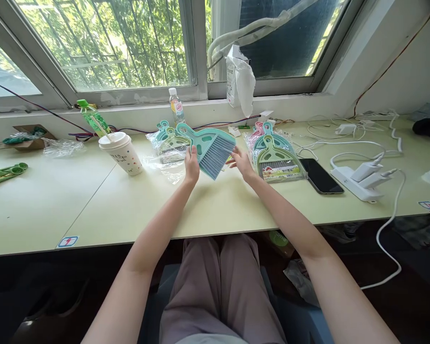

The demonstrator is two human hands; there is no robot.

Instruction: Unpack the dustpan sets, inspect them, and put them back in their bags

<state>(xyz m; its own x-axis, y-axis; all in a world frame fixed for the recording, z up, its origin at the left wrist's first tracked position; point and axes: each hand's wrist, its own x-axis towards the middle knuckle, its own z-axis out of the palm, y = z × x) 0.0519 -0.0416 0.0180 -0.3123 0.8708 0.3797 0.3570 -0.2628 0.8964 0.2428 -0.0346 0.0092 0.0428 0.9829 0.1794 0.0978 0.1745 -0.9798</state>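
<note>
A teal hand brush point(215, 152) with grey bristles is raised over the table, tilted with its bristles toward the lower right. My left hand point(191, 166) grips it at its left side, fingers wrapped round the edge. By the bristles' right corner is my right hand point(241, 163), its fingers stretched out and apart; whether they touch the brush I cannot tell. Behind my left hand lie bagged brush-and-dustpan sets point(172, 143) in clear plastic. To the right of my right hand stand more wrapped sets point(277, 155), green, teal and pink.
A white paper cup point(121, 152) with a straw stands at left, near a green-capped bottle point(93, 117). A small clear bottle point(177, 107) is by the sill. On the right lie a black phone point(321, 176) and a power strip point(356, 183) with trailing white cables.
</note>
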